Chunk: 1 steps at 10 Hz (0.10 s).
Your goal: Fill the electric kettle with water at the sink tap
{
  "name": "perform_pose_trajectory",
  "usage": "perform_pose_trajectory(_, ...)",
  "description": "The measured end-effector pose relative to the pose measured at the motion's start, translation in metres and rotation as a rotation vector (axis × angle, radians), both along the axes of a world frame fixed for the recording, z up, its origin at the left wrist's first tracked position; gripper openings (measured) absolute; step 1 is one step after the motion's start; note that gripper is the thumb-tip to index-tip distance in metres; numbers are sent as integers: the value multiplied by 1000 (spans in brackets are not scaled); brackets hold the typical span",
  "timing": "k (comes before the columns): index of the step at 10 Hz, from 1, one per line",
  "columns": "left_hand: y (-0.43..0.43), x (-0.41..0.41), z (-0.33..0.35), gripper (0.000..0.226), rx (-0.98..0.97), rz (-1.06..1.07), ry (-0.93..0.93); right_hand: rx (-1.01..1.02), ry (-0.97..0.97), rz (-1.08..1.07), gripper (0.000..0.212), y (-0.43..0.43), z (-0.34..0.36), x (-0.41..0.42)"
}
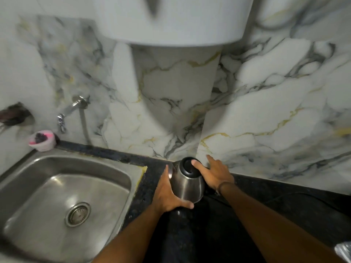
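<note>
Both hands clasp the steel kettle (pixel 188 184) on the dark surface (pixel 275 194); left hand (pixel 168 194) fingers wrapped round its side; right hand (pixel 214 174) thumb on lid; no readable writing.

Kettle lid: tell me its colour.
Black, above a silver steel body; the kettle lid shows in the head view, with the right hand on it.

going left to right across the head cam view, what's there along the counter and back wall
pink bowl → tap → sink → left hand → kettle → right hand
</note>
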<state>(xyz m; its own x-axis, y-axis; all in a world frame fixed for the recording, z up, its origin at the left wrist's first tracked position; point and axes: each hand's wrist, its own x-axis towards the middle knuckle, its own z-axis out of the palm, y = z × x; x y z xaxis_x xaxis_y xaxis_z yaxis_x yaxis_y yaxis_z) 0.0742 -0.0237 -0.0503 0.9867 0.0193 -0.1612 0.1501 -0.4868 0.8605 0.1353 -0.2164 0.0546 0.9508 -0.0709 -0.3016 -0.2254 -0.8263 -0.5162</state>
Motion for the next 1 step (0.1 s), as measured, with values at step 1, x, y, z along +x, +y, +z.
perform_pose_trajectory(1, 32, -15, 31, 159, 154, 6, -149, -48, -158, 12, 101, -1, 25, -28)
